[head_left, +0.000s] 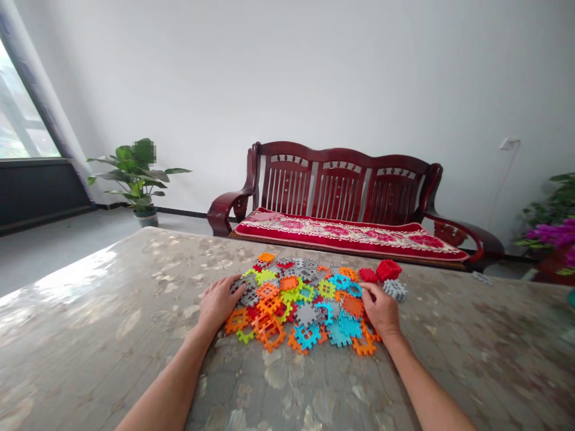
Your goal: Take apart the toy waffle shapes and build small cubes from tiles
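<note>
A heap of flat interlocking plastic tiles [300, 296] in orange, green, blue, grey and red lies on the marbled table [112, 323]. My left hand [218, 302] rests at the heap's left edge, fingers spread flat over grey tiles. My right hand [381, 308] lies on the heap's right edge, fingers bent down onto orange and blue tiles. Neither hand has lifted a tile. A red assembled block [389, 269] and a grey piece [395, 290] sit just beyond my right hand.
A dark wooden bench [341, 191] with a red floral cushion stands behind the table against the white wall. A potted plant [137, 176] is at the left by a window. Purple flowers [557, 233] stand at the far right.
</note>
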Demonstrator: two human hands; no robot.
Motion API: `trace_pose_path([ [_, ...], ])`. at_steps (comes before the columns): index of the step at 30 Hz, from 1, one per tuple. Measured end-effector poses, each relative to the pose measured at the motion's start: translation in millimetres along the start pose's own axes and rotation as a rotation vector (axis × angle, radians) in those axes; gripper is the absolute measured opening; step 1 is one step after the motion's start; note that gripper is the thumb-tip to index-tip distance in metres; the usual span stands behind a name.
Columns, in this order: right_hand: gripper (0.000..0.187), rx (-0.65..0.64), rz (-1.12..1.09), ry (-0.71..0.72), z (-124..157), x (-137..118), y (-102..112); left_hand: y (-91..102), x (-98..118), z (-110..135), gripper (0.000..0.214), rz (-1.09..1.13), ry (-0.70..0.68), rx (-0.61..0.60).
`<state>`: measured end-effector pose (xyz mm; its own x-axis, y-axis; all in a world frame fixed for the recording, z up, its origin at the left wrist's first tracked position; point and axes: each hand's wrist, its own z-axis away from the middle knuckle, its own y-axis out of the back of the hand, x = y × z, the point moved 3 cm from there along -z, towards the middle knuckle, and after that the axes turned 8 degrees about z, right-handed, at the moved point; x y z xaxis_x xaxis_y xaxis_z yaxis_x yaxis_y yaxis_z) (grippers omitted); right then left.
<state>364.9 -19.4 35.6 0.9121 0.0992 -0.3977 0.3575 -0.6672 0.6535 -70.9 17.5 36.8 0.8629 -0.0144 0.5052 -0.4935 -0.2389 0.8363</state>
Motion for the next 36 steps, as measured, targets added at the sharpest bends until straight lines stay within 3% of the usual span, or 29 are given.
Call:
trace_pose_path([
  [5,0.029,0.001,0.002,0.004,0,1,-1,-0.2,2,3,0.055,-0.021,-0.016,0.017],
  [21,0.029,-0.001,0.028,-0.011,0,2,-2,2.3,5,-1,0.048,0.136,-0.001,0.003],
  [28,0.03,-0.011,0.031,-0.015,0,3,-3,4.6,15,2,0.049,0.064,0.009,-0.012],
  [36,0.029,-0.01,0.019,-0.019,1,1,-1,6.8,25,2,0.039,0.112,-0.013,0.064],
])
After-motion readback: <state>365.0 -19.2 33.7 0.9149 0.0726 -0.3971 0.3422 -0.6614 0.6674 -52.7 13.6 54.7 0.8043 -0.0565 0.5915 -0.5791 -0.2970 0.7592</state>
